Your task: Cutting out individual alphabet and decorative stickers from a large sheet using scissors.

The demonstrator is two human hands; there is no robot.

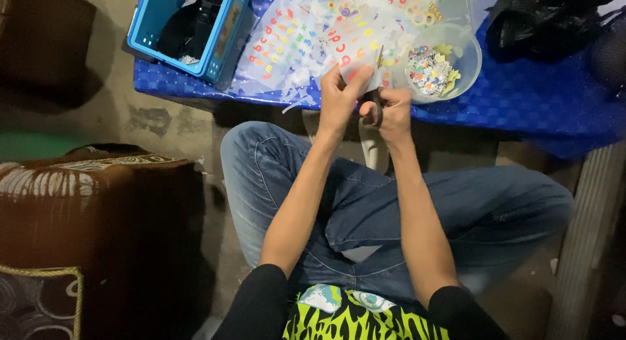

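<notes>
The blue worktop [535, 99] carries letter sheets [293, 43] and a clear bowl [466, 59]. At its near edge, left hand [339, 102] pinches a sheet strip [365, 69] pointing away; right hand [391, 112] is closed on dark scissors [376, 108], blades hidden

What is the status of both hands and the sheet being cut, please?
Left hand pinches the letter sheet at its near edge. Right hand grips dark scissors at that edge. Clear bowl of cut pieces beside; nothing in the way.

Glossy paper letter sheet [355, 43]; clear plastic bowl [466, 50]; denim jeans [365, 203].
</notes>
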